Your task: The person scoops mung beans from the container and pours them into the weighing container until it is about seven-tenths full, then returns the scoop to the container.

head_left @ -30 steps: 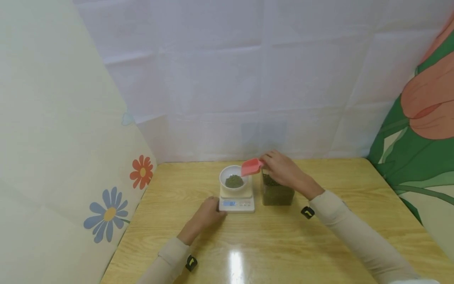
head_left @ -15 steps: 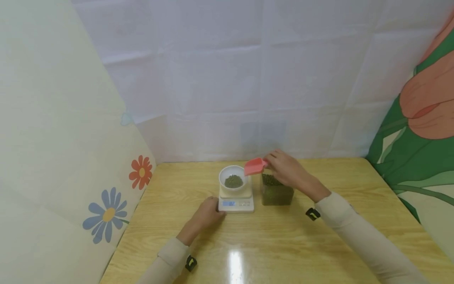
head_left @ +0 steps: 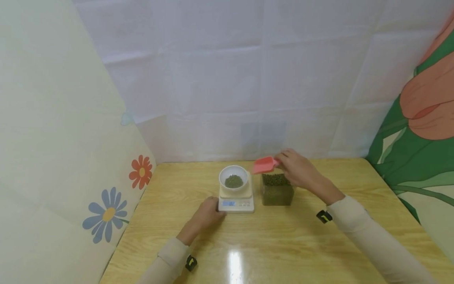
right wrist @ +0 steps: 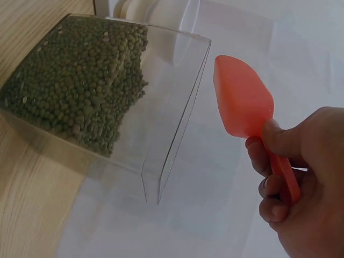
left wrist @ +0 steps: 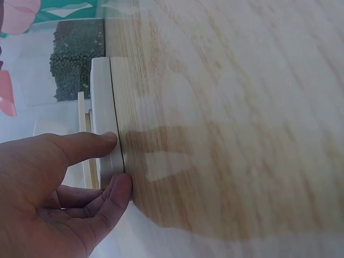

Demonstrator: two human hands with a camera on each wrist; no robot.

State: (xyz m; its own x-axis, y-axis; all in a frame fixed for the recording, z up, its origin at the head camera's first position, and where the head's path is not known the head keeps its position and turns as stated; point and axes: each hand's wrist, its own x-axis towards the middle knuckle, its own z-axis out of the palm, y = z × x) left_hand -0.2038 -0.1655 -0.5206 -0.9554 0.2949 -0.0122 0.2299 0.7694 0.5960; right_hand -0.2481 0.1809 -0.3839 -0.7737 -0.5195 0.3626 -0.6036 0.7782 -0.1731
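Observation:
My right hand (head_left: pixel 298 169) grips the handle of a red scoop (head_left: pixel 263 165), held above and left of a clear container (head_left: pixel 278 197). In the right wrist view the scoop (right wrist: pixel 244 99) looks empty, its blade beside the container's open rim. Small green beans (right wrist: pixel 80 75), like mung beans, partly fill that container. A white kitchen scale (head_left: pixel 235 208) with a lit display stands to its left, bearing a white bowl (head_left: pixel 231 169) with a mound of green beans (head_left: pixel 233 181). My left hand (left wrist: pixel 59 183) holds the scale's near left corner, thumb on one side and curled fingers on the other.
The wooden table (head_left: pixel 283 244) ends at a white sheet (head_left: pixel 213 98) hanging behind. Flower-printed panels stand on the left (head_left: pixel 71 157) and right (head_left: pixel 425 177). Small black devices sit by both wrists.
My right hand has drawn the scoop rightward, away from the bowl and over the container. The left hand, scale and bowl have stayed in place.

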